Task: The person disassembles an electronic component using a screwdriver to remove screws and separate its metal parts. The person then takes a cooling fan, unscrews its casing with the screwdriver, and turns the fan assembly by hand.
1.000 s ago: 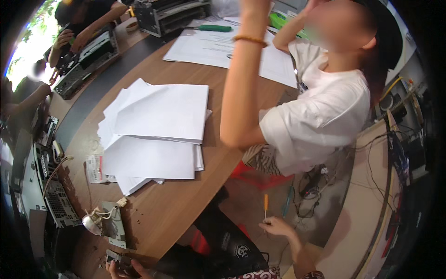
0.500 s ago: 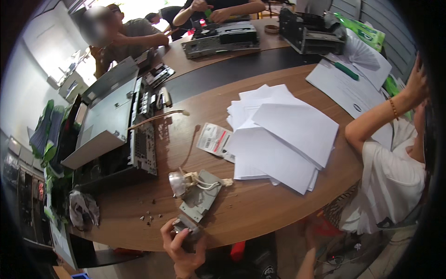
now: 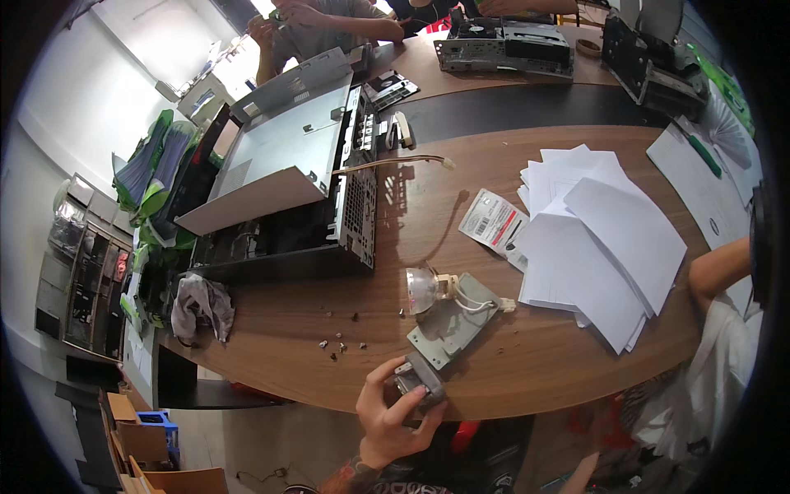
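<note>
A glossy, glass-like finish is shown by the lamp [image 3: 420, 290], and from it dull metal is seen in the plate [image 3: 445, 336] at four o'clock and smoother sheet metal in the case panel [image 3: 276, 160] at ten. A matt grey surface, metal or plastic being hard to tell, is shown by the block [image 3: 430, 380] at six. Matt white paper is piled in the stack [image 3: 568, 272] at three, crumpled cloth is seen in the rag [image 3: 202, 305] at nine, and smooth wood grain is shown by the tabletop [image 3: 535, 370].

The brown table [image 3: 444, 403] carries papers [image 3: 576, 255], screws [image 3: 323, 342] — and a crumpled rag [image 3: 203, 306].
</note>
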`<state>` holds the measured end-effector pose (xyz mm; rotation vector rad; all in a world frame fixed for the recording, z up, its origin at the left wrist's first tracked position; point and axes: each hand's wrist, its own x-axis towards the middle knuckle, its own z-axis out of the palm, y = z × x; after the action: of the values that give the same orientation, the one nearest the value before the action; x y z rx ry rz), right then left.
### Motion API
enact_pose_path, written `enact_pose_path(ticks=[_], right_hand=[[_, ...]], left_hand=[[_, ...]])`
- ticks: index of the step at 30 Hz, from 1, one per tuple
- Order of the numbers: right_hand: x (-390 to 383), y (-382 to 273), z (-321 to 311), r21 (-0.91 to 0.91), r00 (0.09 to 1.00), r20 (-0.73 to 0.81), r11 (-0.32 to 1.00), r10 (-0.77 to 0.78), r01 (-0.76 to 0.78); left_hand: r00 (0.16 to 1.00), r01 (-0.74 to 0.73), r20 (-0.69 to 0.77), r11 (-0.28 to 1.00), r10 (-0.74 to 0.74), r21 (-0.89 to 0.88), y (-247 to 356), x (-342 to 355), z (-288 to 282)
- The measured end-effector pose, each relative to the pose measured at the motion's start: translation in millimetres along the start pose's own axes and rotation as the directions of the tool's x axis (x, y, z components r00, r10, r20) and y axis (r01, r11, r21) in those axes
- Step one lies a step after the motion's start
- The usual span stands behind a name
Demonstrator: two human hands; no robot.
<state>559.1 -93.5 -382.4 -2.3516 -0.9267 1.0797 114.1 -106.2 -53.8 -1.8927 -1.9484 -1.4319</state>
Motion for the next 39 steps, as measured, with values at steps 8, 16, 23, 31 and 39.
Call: enact_pose_path(ticks=[8,16,23,31,39], right_hand=[[-8.8,1.1,-2.7,-0.022,1.0,-0.01,1.0,-0.016,0.016],[-14.3,-4.9,0.0,-0.025,0.999,-0.02,0.999,-0.034,0.034],[-25.2,-9.9,2.7,-0.03,0.998,-0.019,0.997,-0.065,0.065],[-57.2,-29.2,4.3,-0.024,0.974,-0.095,0.979,-0.205,0.203],[-168.9,-129.1,-64.8,0.176,0.785,-0.288,0.775,-0.548,0.606]], left_hand=[[0.998,0.033,-0.053,0.993,-0.04,-0.116,-0.1,-3.9,1.8],[0.993,-0.031,0.113,0.999,0.034,-0.022,6.1,3.1,-5.3],[0.992,-0.004,0.128,0.999,0.009,-0.035,7.3,0.6,-3.9],[1.0,-0.005,0.031,1.0,0.006,-0.011,5.4,2.1,-1.8],[0.997,-0.026,0.077,0.999,0.022,0.043,4.2,6.1,-4.6]])
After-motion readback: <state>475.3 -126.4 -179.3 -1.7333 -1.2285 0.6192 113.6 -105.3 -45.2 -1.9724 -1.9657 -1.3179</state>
